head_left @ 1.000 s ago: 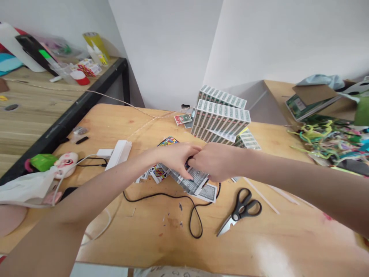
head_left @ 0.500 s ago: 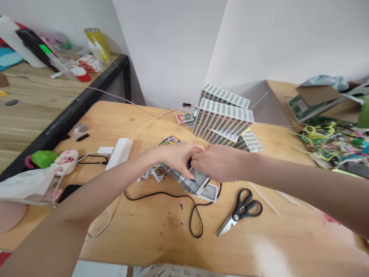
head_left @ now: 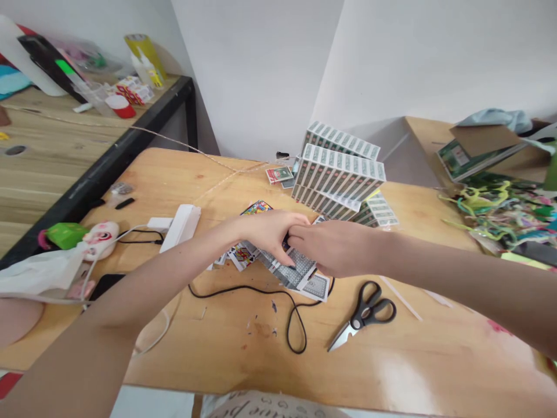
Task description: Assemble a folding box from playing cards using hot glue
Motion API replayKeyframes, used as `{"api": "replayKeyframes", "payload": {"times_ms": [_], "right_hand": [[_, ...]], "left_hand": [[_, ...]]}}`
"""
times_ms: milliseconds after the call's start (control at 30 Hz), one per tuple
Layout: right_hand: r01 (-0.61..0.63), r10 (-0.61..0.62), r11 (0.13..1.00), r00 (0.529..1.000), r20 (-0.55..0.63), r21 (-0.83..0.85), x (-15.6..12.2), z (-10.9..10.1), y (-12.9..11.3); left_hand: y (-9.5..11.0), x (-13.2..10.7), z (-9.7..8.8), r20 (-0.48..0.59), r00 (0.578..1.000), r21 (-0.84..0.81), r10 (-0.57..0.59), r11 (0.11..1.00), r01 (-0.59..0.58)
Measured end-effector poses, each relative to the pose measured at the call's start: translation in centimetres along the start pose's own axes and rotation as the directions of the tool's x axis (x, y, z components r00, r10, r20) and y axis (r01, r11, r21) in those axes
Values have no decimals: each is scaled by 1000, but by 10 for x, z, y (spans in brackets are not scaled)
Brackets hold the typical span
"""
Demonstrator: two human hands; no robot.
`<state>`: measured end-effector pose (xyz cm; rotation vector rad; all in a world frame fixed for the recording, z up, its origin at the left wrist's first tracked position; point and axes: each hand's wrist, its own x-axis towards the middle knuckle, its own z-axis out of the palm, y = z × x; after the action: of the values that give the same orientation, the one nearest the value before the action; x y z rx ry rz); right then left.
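Note:
My left hand [head_left: 275, 231] and my right hand [head_left: 337, 247] meet over a spread of playing cards [head_left: 300, 270] in the middle of the table. Both are closed, fingertips together. Between them shows a bit of something small and dark [head_left: 286, 241], mostly covered by my fingers, so its kind is hidden. The cards lie overlapping, grey patterned backs up. Left of them a face card [head_left: 241, 255] shows its front, and a colourful picture [head_left: 257, 207] sticks out behind my left hand. Scissors [head_left: 363, 316] with black handles lie nearer me on the right.
Card boxes [head_left: 342, 171] are stacked behind my right hand. A black cable [head_left: 243, 288] loops in front of the cards. A white power strip [head_left: 181, 229] lies left. Paper strips [head_left: 402, 299] lie right, beyond the scissors. Pipe cleaners [head_left: 500, 215] are heaped at far right.
The hands stay together over the cards with only a very slight shift of the fingers. The whole view has tilted a little; the cards and scissors have not moved on the table.

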<state>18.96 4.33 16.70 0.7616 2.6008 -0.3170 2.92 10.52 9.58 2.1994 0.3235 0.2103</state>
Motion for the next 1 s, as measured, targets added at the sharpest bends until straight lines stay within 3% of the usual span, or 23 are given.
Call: {"api": "replayKeyframes", "payload": {"times_ms": [300,467,633,767,900,1000], "right_hand": [[-54,54,998,997,47,10,-2,-5,-6],[-64,63,998,996,65,2,3,-4,-8],[-57,56,998,993,103,9,8,-4,-8],[23,-21,999,995,93,-27,13,-3,-7],[124,-119,985,992,47,-122,15,4,-1],[175,-174,969,985,22,-173,17,9,3]], "left_hand": [[-7,1,3,-12,996,6,87,996,-87],[-11,-1,3,-42,999,-48,31,998,-33],[-5,-4,-2,-46,999,124,13,992,-7],[4,-16,-3,-128,992,201,-2,979,28],[15,-46,4,-329,944,215,16,975,58],[22,-76,20,-558,828,139,62,990,20]]}}
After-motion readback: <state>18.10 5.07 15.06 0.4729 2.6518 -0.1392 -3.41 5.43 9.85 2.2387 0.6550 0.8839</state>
